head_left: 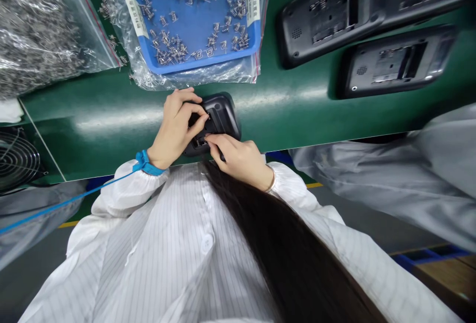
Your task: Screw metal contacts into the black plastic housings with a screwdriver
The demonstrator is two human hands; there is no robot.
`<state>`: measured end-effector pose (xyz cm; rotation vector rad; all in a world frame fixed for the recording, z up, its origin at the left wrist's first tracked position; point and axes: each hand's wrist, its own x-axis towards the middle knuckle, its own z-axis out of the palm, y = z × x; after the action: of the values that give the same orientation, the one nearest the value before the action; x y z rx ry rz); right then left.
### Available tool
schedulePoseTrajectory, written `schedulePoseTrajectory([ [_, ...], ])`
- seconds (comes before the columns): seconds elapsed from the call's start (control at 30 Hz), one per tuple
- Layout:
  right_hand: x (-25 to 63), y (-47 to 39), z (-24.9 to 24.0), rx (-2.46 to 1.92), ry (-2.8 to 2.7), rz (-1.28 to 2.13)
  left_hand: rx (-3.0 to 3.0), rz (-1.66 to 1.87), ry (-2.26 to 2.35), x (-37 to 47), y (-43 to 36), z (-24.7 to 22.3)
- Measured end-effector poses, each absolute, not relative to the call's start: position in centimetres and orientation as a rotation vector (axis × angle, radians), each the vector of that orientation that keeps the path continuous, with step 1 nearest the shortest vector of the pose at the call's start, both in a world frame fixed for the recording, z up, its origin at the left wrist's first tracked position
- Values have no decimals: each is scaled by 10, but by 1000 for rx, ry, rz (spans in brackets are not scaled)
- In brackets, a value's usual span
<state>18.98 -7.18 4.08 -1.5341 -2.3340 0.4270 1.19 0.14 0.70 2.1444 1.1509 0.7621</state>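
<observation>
- The left hand (pixel 178 123) has its thumb and finger tips together, on the black case (pixel 227 117).
- The right hand (pixel 241 158) has its tips low on the same case; I cannot tell if they pinch anything.
- The case lies on the green desk (pixel 275 109), near its front edge, under both hands.
- A blue band (pixel 147 162) goes around the left wrist.
- Past the hands, a blue tray (pixel 193 25) holds many small springs (pixel 173 50).
- To the left sits a bag (pixel 40 30) full of metal bits.
- More black cases (pixel 399 62) lie to the right.
</observation>
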Motion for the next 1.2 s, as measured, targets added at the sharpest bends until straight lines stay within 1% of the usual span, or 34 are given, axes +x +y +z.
schedulePoseTrajectory([
  [0.17, 190, -71, 42, -1600, -2375, 580, 2178, 617, 1047, 4, 12, 7],
  [0.33, 190, -70, 43, -1587, -2370, 551, 2141, 580, 987, -1, 18, 3],
  [0.5, 190, -72, 41, -1616, -2388, 612, 2124, 608, 996, 3, 17, 1],
  [0.67, 190, -69, 48, -1611, -2427, 604, 2145, 421, 1099, 14, 13, 0],
  [0.8, 191, -62, 55, -1612, -2433, 691, 2128, 568, 1169, 14, 6, 2],
  [0.93, 191, -61, 54, -1608, -2412, 680, 2141, 768, 1248, 7, -5, -6],
  [1.13, 189, -64, 49, -1586, -2371, 604, 2273, 919, 1391, 14, -22, -12],
  [1.2, 189, -65, 48, -1576, -2367, 590, 2295, 914, 1424, 19, -24, -10],
])
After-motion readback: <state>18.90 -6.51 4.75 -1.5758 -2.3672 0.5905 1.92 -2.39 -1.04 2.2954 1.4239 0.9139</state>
